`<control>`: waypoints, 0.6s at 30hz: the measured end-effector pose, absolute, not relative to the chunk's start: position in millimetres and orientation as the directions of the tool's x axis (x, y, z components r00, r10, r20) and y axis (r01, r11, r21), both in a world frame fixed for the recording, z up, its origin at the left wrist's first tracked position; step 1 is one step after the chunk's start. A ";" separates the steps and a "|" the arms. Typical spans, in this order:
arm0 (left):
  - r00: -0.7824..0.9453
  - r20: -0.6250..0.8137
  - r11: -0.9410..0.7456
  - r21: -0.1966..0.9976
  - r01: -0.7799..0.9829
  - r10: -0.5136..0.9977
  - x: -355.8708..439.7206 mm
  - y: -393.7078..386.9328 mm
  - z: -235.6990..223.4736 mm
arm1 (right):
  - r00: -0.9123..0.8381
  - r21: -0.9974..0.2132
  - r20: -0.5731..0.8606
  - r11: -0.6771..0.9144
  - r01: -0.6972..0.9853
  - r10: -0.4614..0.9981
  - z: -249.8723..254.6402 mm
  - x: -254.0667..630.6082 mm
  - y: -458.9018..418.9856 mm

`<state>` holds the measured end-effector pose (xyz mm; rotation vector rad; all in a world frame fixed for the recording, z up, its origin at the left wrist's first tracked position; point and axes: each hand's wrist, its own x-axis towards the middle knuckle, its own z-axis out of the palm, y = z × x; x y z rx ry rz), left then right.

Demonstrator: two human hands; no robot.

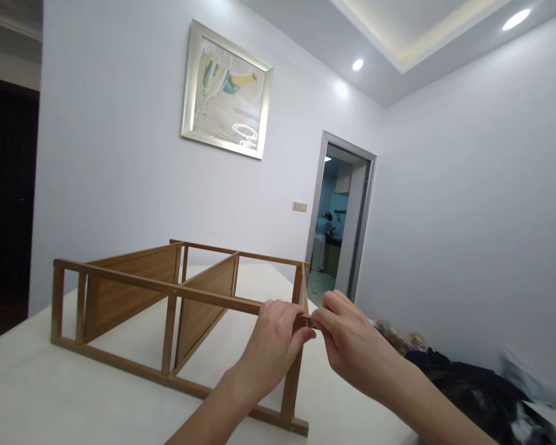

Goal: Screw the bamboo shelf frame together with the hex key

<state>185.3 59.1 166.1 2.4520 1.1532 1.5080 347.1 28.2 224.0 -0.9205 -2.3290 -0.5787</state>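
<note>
A brown wooden shelf rack [208, 299] lies on its side on a white tabletop, its slatless shelf panels standing upright. My left hand [278, 337] is wrapped over the top rail near the rack's right end, thumb below it. Close beside it, my right hand [345, 321] has its fingers pinched together at the rail's end. A small metallic piece [308, 322] shows between the two hands at that corner; it looks like a screw or the tip of a small tool, too small to name. What my right fingers hold is mostly hidden.
The white table [32, 395] extends under the rack. Dark bags and clothes [467, 386] are piled at the right. Behind, a doorway [322, 185] opens to a room where a person [322, 232] stands. A framed picture [227, 93] hangs on the wall.
</note>
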 end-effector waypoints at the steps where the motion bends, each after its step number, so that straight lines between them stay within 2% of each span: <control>1: 0.252 0.754 -0.723 0.392 0.569 0.607 185.3 59.1 166.1 | -0.614 0.193 0.637 0.674 0.713 0.466 225.3 346.0 28.1; 6: 0.267 0.766 -0.739 0.366 0.566 0.584 184.4 59.4 166.5 | -0.668 0.218 0.603 0.715 0.665 0.437 236.8 340.4 28.4; 14: 0.266 0.775 -0.755 0.374 0.538 0.573 183.7 61.0 165.8 | -0.670 0.198 0.502 0.682 0.704 0.546 248.3 338.3 28.8; 18: 0.241 0.761 -0.734 0.408 0.544 0.602 184.7 61.4 166.1 | -0.685 0.171 0.486 0.710 0.684 0.543 252.5 340.6 31.8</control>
